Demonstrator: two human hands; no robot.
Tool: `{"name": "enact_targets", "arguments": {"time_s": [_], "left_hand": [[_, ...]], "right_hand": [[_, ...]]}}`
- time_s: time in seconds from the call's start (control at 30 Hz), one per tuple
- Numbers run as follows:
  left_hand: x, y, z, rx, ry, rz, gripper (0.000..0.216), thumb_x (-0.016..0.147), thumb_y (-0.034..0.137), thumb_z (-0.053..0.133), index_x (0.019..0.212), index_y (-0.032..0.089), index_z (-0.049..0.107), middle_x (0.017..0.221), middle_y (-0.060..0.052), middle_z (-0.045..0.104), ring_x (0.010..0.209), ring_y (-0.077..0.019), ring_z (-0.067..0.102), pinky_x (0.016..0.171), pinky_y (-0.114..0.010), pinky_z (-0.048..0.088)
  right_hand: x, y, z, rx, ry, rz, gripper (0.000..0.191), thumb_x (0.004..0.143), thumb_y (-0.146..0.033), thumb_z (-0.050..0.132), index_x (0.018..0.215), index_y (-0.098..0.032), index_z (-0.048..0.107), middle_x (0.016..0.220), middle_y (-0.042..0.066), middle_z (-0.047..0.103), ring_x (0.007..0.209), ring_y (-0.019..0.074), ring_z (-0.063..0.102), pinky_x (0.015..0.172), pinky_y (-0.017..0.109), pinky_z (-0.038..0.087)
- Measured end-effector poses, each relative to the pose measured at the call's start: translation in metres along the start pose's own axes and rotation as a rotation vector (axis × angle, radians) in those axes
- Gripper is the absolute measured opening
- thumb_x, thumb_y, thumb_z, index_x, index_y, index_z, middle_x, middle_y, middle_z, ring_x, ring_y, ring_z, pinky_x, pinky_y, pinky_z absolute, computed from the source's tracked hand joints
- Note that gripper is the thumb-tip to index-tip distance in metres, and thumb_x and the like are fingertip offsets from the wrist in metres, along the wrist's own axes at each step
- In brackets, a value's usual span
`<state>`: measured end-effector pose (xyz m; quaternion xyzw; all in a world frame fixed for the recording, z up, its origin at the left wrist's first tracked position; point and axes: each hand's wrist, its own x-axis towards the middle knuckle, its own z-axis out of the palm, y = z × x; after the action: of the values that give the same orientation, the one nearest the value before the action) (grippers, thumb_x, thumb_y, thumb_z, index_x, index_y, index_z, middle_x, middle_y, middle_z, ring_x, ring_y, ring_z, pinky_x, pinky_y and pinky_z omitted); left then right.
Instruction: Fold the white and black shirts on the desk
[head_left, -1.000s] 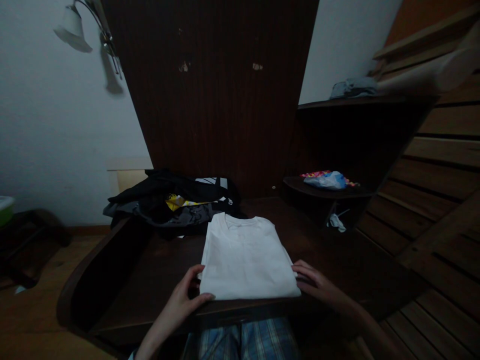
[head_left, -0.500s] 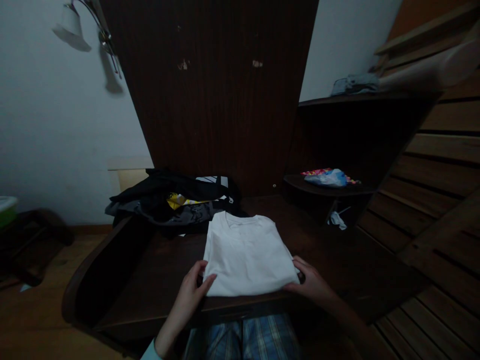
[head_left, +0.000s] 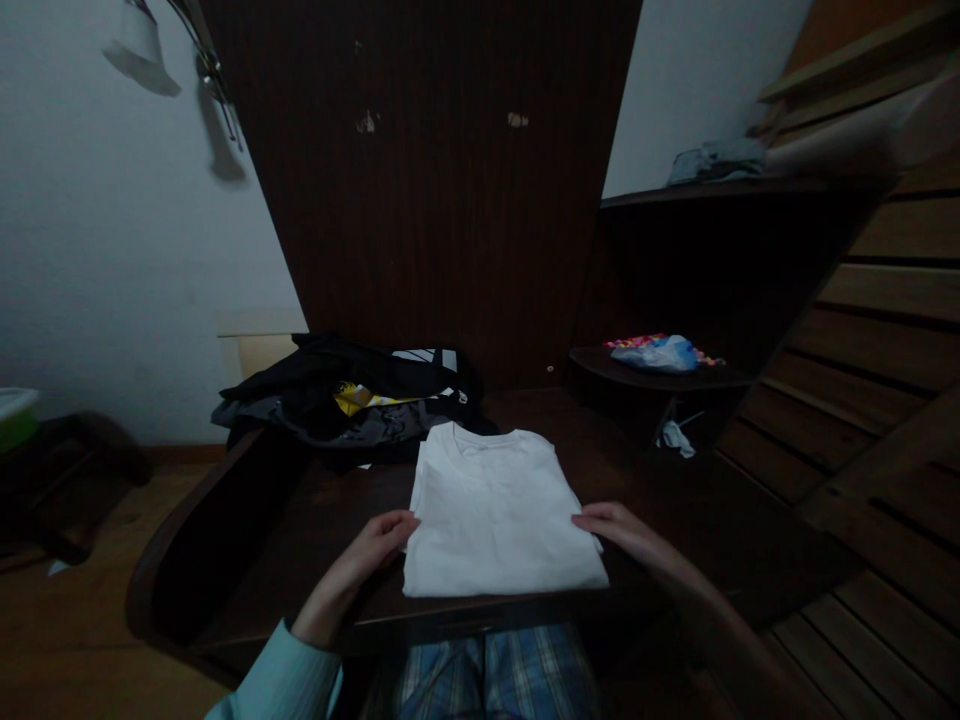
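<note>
As they touch opposite edges of the white shirt (head_left: 495,520), left hand (head_left: 375,545) and right hand (head_left: 622,530) lie open.

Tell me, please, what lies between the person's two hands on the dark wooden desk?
In the head view, a folded white T-shirt lies between the left hand and right hand, each touching one side edge.
</note>
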<state>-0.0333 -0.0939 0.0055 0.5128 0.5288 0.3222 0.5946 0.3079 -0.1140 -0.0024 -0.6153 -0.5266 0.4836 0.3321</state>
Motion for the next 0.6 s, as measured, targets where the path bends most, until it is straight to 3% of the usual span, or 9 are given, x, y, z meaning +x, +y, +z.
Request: {"name": "enact_targets", "arguments": {"time_s": [0.13,0.37,0.6], "left_hand": [[0.001,-0.002,-0.001,-0.054,-0.052,0.000,0.042,0.044,0.046,0.073,0.062,0.012,0.056,0.051,0.004,0.051,0.047,-0.0061,0.041,0.044,-0.017,0.026],[0.006,-0.012,-0.002,-0.051,0.100,0.037,0.041,0.037,0.042,0.076,0.054,0.013,0.053,0.043,0.006,0.048,0.043,-0.0057,0.040,0.044,-0.017,0.028],[0.002,-0.019,-0.006,0.026,0.280,0.115,0.041,0.037,0.045,0.075,0.050,0.014,0.052,0.042,0.005,0.048,0.042,-0.0068,0.041,0.042,-0.018,0.028]], "right_hand": [[0.000,-0.001,-0.002,-0.001,-0.045,0.001,0.036,0.044,-0.050,0.064,0.051,-0.016,0.055,0.050,-0.003,0.047,0.052,0.0106,0.039,0.053,0.023,0.029],[0.000,0.000,-0.002,-0.029,-0.010,-0.053,0.039,0.043,-0.051,0.064,0.044,-0.017,0.046,0.045,-0.006,0.037,0.048,0.0078,0.032,0.048,0.022,0.023],[0.001,0.007,-0.007,-0.012,0.080,-0.072,0.044,0.043,-0.055,0.066,0.045,-0.018,0.043,0.044,-0.006,0.036,0.046,0.0068,0.032,0.045,0.021,0.023]]}}
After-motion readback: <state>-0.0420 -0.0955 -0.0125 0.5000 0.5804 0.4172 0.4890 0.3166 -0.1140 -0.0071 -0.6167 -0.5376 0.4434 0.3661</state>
